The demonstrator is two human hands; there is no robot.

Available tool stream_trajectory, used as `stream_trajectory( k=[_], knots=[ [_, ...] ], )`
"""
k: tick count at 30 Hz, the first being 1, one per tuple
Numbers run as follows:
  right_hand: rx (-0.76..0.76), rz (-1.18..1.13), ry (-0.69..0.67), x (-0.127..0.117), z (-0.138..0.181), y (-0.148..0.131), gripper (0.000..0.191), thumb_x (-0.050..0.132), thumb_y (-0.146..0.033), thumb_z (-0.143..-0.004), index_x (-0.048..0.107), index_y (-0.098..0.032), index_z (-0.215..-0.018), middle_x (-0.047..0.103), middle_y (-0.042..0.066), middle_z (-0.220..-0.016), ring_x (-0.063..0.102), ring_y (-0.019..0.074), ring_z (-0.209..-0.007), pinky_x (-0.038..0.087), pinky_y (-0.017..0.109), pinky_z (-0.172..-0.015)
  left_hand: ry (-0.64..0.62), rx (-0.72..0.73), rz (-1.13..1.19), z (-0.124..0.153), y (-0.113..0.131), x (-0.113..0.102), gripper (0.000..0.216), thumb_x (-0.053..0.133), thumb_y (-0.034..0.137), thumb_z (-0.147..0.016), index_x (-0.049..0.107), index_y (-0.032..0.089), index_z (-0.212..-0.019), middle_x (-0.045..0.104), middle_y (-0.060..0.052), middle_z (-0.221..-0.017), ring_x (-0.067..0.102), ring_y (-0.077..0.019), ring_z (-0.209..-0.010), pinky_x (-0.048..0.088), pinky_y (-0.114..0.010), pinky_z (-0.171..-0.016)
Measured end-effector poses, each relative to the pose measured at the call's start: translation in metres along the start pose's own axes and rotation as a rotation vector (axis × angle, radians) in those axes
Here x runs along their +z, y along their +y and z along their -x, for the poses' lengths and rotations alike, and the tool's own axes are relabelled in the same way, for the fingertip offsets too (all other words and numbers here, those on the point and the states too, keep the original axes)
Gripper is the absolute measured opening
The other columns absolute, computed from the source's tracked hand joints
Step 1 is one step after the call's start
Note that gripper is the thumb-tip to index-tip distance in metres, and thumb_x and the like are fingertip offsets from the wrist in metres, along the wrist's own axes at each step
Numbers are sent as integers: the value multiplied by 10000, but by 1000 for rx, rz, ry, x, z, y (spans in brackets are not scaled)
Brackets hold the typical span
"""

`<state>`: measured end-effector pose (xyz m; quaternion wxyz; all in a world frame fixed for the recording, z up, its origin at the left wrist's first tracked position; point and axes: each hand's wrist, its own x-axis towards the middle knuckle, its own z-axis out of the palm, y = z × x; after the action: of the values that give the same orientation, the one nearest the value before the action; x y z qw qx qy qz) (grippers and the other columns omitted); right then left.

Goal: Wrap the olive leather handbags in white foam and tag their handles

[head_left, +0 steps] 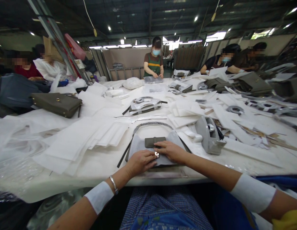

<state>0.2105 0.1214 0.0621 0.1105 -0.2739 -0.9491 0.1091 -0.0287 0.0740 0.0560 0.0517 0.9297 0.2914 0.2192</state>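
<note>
A handbag lies flat before me, its front covered by a sheet of white tissue paper (136,145) and its wrapped handle (152,123) arching away from me. On top sits a small olive-grey flap or strap piece (149,142). My left hand (142,161) rests flat on the paper, fingers stretched toward a shiny metal clasp (157,154). From the right, my right hand (171,151) lies over the paper with its fingers extended, the tips touching the lower edge of the olive piece. Neither hand is wrapped round anything.
Stacked white paper sheets (74,140) lie to the left, with an olive bag (58,103) behind them. A grey tape dispenser (207,135) stands close on the right. Another wrapped bag (145,105) lies farther back. Several people work around the table, one person (153,60) opposite me.
</note>
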Motion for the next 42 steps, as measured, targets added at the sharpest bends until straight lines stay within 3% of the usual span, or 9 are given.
stream_trajectory(
  k=[5, 12, 18, 21, 24, 28, 32, 36, 42],
  knots=[
    [-55, -31, -14, -12, -21, 3, 192, 555, -177, -926, 732, -177, -1000, 690, 86, -1012, 636, 194, -925, 491, 315, -842, -9, -15, 32, -1, 2, -2, 302, 520, 329, -980, 631, 208, -1233, 698, -63, -1165, 655, -186, -1047, 534, -312, -924],
    [-130, 20, -144, -11, -37, 13, 107, 584, -186, -920, 689, -199, -937, 628, 34, -958, 580, 150, -822, 446, 245, -705, 5, -26, 61, 0, 3, -1, 303, 526, 272, -971, 627, 215, -1250, 700, -69, -1153, 651, -202, -1041, 546, -330, -905],
    [-7, 66, -114, 0, -33, -4, 139, 550, -213, -945, 654, -127, -977, 639, 105, -962, 587, 200, -844, 461, 318, -760, 43, -3, 26, -2, 4, -1, 287, 521, 260, -964, 645, 220, -1220, 701, -75, -1123, 664, -207, -1004, 567, -332, -875],
    [48, 37, -92, -10, -29, -4, 133, 607, -259, -921, 685, -165, -973, 682, 76, -968, 622, 183, -873, 475, 280, -775, 41, -10, 7, -1, 3, 0, 286, 512, 265, -968, 636, 226, -1223, 683, -81, -1150, 659, -209, -1026, 569, -336, -892],
    [152, 16, -28, -37, -21, 27, 150, 609, -321, -930, 711, -248, -1012, 723, 5, -994, 653, 144, -923, 482, 227, -823, 49, -27, -7, 1, 2, 4, 289, 507, 264, -971, 621, 232, -1234, 662, -84, -1204, 646, -215, -1080, 563, -352, -931],
    [500, 124, 147, -75, 4, 99, 231, 564, -149, -930, 665, -145, -1137, 669, 142, -1207, 630, 234, -1092, 470, 353, -945, 75, -32, -21, 4, 0, 8, 283, 519, 255, -963, 625, 245, -1224, 673, -80, -1196, 658, -219, -1071, 569, -361, -932],
    [726, 192, 189, -86, 26, 154, 170, 570, -155, -940, 660, -107, -1077, 670, 173, -1143, 644, 243, -1040, 506, 381, -887, 75, -38, -15, 2, 1, 7, 282, 533, 256, -952, 625, 252, -1219, 680, -77, -1181, 661, -219, -1066, 574, -356, -926],
    [756, 200, 144, -85, 30, 176, 206, 616, -323, -942, 649, -151, -1050, 670, 61, -1066, 655, 187, -943, 552, 386, -843, 70, -44, -4, 1, 2, 5, 280, 521, 243, -950, 625, 244, -1211, 681, -83, -1167, 662, -219, -1058, 575, -350, -921],
    [727, 259, 50, -106, 28, 182, 187, 608, -302, -945, 657, -149, -1040, 683, 65, -1039, 659, 184, -913, 549, 391, -840, 51, -53, 1, 2, 0, 7, 288, 534, 230, -943, 614, 243, -1219, 671, -75, -1191, 649, -219, -1079, 565, -360, -936]
  ],
)
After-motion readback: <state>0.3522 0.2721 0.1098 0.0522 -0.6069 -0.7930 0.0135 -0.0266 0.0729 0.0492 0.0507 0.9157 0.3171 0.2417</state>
